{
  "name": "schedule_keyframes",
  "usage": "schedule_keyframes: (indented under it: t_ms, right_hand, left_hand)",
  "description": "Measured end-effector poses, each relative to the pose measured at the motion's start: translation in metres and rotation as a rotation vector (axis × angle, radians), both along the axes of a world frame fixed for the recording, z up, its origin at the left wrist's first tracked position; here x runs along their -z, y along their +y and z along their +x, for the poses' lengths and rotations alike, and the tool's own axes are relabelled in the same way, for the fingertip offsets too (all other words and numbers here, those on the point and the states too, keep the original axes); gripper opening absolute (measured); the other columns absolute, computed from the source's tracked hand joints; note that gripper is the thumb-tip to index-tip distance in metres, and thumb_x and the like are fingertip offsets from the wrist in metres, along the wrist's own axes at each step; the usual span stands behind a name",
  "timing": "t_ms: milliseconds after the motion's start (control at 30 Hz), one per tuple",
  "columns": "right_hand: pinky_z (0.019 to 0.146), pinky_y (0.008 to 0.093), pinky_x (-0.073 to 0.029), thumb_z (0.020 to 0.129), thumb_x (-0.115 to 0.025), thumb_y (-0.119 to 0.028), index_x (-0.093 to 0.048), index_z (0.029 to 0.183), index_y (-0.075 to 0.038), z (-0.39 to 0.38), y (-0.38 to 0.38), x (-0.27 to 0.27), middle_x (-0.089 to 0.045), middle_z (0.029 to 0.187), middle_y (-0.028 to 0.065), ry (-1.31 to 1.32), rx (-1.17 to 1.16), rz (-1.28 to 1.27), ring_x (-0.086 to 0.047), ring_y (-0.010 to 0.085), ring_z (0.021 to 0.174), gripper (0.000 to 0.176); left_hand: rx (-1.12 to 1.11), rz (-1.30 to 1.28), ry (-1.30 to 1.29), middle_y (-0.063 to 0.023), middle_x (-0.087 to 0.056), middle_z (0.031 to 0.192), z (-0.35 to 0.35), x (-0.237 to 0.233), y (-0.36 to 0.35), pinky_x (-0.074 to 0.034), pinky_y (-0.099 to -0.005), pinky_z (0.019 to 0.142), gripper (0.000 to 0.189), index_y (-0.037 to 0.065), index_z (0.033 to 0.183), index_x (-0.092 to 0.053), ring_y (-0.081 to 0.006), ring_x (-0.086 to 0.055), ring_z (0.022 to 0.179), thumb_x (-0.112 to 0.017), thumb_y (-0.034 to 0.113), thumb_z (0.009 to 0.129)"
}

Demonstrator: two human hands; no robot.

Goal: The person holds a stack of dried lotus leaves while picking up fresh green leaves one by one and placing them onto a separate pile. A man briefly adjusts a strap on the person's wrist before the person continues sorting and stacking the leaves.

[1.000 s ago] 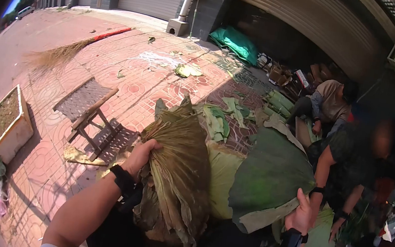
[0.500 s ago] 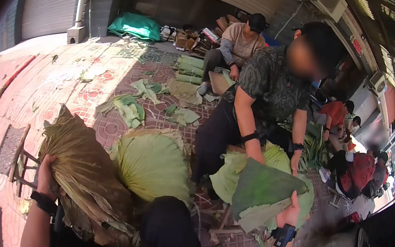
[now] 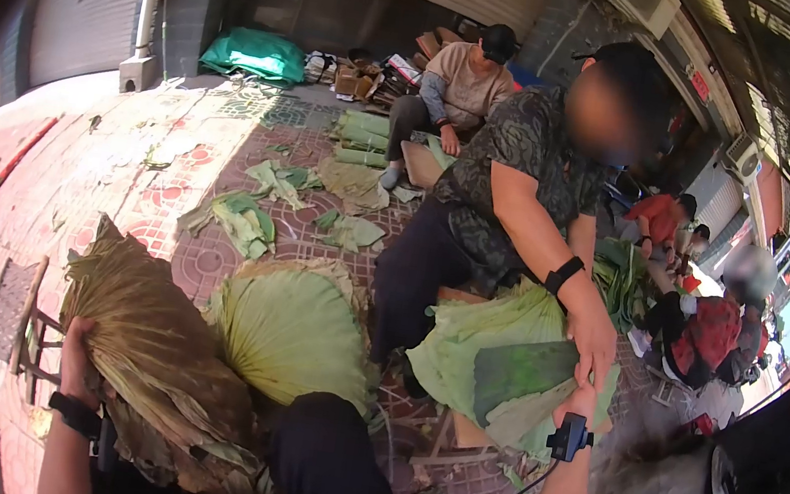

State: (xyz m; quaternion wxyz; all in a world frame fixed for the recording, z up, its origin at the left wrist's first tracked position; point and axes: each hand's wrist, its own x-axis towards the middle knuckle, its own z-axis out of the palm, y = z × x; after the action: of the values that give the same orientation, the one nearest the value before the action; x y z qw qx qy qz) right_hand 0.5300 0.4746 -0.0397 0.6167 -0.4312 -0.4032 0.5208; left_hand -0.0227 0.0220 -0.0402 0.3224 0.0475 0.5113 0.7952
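Note:
My left hand is closed around the edge of a bundle of dried brown lotus leaves, which fans out over my lap. Just right of it is a stack of pale green lotus leaves, by my knee. My right hand reaches to the right edge of a dark green lotus leaf and pinches there, its fingers partly covered. This leaf lies on a pile of lighter lotus leaves before a co-worker. The co-worker's hand is right above my fingers, touching or nearly touching them.
Loose leaf pieces lie scattered on the patterned paving. A small stool stands at left. Another seated person is near bundled leaves at the back. A dark round-lidded container is at lower right.
The dark green leaf has come down flatter onto the pile. The co-worker's hand has moved right, over to my right hand. My left hand still grips the brown leaves.

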Motion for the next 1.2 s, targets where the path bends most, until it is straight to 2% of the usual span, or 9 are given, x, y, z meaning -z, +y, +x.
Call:
schedule_keyframes:
  t_ms: [167,267,500,700,967,1000,1033,1067,1200]
  right_hand:
    - [0.106,0.0364,-0.021,0.084,-0.061,-0.016,-0.043,0.128,-0.004,0.026,0.036,0.034,-0.035,0.138,0.0072,0.09,-0.079,-0.032,-0.029,0.0181,0.127,0.05]
    - [0.07,0.0406,-0.054,0.084,-0.06,-0.014,-0.051,0.112,-0.002,-0.023,-0.009,-0.004,-0.062,0.096,0.0096,0.053,-0.261,0.006,-0.064,0.0265,0.08,0.032]
    - [0.078,0.032,-0.053,0.091,-0.055,-0.023,-0.042,0.131,0.0,-0.176,-0.113,-0.018,-0.058,0.118,0.0172,-0.213,-0.793,-0.204,-0.062,0.0263,0.101,0.048]
    - [0.089,0.0296,-0.046,0.085,-0.065,-0.025,-0.045,0.129,0.003,-0.338,-0.129,-0.002,-0.058,0.119,0.0182,-0.679,-1.355,0.214,-0.058,0.0249,0.107,0.055]
    - [0.11,0.0473,-0.021,0.055,-0.083,-0.045,-0.014,0.145,-0.008,-0.416,-0.161,0.119,-0.013,0.146,0.0286,-1.521,-1.095,0.499,-0.01,0.0394,0.138,0.119]
    - [0.108,0.0441,-0.027,0.068,-0.078,-0.032,-0.023,0.142,-0.003,-0.422,-0.178,0.123,-0.023,0.145,0.0254,-1.667,-0.965,0.549,-0.027,0.0348,0.134,0.097]
    - [0.104,0.0476,-0.028,0.065,-0.062,-0.07,-0.037,0.137,-0.011,-0.415,-0.187,0.129,-0.034,0.14,0.0238,-1.701,-0.868,0.785,-0.031,0.039,0.13,0.096]
    - [0.108,0.0513,-0.02,0.063,-0.058,-0.076,-0.017,0.146,-0.017,-0.42,-0.196,0.124,-0.013,0.15,0.0213,-1.814,-0.971,0.575,-0.013,0.0413,0.137,0.11]
    - [0.106,0.0546,-0.023,0.067,-0.057,-0.074,-0.021,0.145,-0.02,-0.424,-0.208,0.139,-0.015,0.149,0.0218,-1.882,-0.859,0.592,-0.013,0.0395,0.137,0.103]
  left_hand:
    - [0.005,0.077,-0.025,-0.0136,-0.065,0.097,0.005,-0.008,0.003,-0.055,-0.0351,0.071,0.045,0.0,0.114,-0.052,-0.0252,-0.065,0.08,-0.044,0.031,0.083]
    - [-0.195,-0.023,-0.085,-0.0111,-0.065,0.085,0.001,-0.012,-0.002,-0.053,-0.0335,0.064,0.034,0.0,0.1,-0.056,-0.0221,-0.063,0.069,-0.047,0.027,0.083]
    - [-0.179,-0.107,-0.096,-0.0104,-0.067,0.079,0.003,-0.025,-0.013,-0.052,-0.0297,0.047,0.035,0.0,0.098,-0.057,-0.0198,-0.064,0.056,-0.043,0.029,0.085]
    - [-0.264,-0.082,-0.044,-0.0136,-0.066,0.084,-0.011,0.0,-0.014,-0.055,-0.0329,0.057,0.038,-0.003,0.103,-0.056,-0.0223,-0.065,0.062,-0.041,0.028,0.085]
    - [-0.311,-0.17,0.19,-0.01,-0.061,0.085,0.009,-0.021,-0.025,-0.045,-0.0287,0.07,0.034,-0.005,0.093,-0.058,-0.0161,-0.055,0.077,-0.055,0.025,0.08]
    - [-0.336,-0.132,0.225,-0.0101,-0.061,0.086,0.015,-0.034,-0.028,-0.045,-0.0288,0.069,0.036,-0.006,0.092,-0.058,-0.0153,-0.055,0.075,-0.055,0.027,0.08]
    - [-0.304,-0.173,0.113,-0.0105,-0.061,0.087,0.007,-0.018,-0.026,-0.045,-0.0287,0.069,0.038,-0.007,0.09,-0.058,-0.014,-0.055,0.075,-0.054,0.029,0.082]
    - [-0.291,-0.135,0.138,-0.009,-0.061,0.085,0.008,-0.018,-0.027,-0.046,-0.029,0.067,0.035,-0.005,0.096,-0.057,-0.0131,-0.056,0.073,-0.051,0.027,0.085]
    - [-0.23,-0.031,0.123,-0.0072,-0.06,0.084,0.007,-0.019,-0.03,-0.046,-0.0285,0.061,0.033,-0.003,0.102,-0.055,-0.0116,-0.056,0.072,-0.049,0.026,0.089]
